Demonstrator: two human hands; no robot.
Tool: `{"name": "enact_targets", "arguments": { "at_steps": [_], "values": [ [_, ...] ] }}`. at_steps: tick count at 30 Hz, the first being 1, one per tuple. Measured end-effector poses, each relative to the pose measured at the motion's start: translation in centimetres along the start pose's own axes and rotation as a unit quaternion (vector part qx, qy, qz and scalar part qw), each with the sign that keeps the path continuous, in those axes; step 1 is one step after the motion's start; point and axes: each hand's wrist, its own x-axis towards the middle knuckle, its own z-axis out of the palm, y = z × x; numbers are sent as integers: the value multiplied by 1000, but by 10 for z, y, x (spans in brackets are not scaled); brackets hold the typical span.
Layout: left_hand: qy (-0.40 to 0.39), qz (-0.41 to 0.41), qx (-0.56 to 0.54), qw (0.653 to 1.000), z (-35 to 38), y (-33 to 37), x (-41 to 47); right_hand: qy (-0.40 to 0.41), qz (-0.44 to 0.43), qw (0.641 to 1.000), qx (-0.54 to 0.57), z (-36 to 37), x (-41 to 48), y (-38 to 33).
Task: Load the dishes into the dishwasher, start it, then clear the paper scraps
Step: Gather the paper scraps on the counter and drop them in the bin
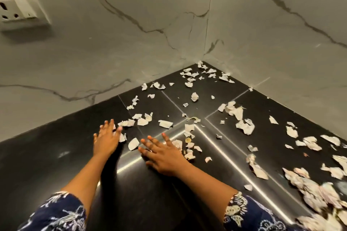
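Torn white paper scraps (242,116) lie scattered over a black countertop (56,159), from the back corner to a thick pile of scraps (319,193) at the right edge. My left hand (107,137) lies flat on the counter with straight fingers, its fingertips touching scraps. My right hand (163,154) is spread flat beside it, fingers straight, with a scrap (133,143) between the two hands and more scraps at its right side. No dishes or dishwasher are in view.
Grey marble-patterned walls (131,33) meet in a corner behind the counter. A white wall socket with a switch (18,9) sits at the upper left. Bright metal strips (216,146) run across the countertop.
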Motion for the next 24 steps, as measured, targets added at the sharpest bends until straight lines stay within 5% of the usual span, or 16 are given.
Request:
{"name": "enact_targets", "arguments": {
  "at_steps": [6, 11, 15, 18, 21, 24],
  "values": [
    [-61, 189, 83, 977, 37, 74, 11, 16, 216, 974, 62, 5, -10, 81],
    [-91, 248, 86, 961, 66, 128, -12, 29, 315, 946, 72, 13, -64, 139],
    [-108, 232, -131, 958, 65, 136, -26, 92, 352, 928, 82, 2, -72, 148],
    [-8, 106, -239, 965, 48, 100, -29, 167, 245, 951, 85, 1, -63, 120],
    [82, 19, -64, 994, 30, 35, -24, 161, 40, 986, 37, 19, -38, 58],
    [74, -45, 35, 996, 14, -6, -21, 130, -17, 991, 21, 29, -1, 16]
  ]
}}
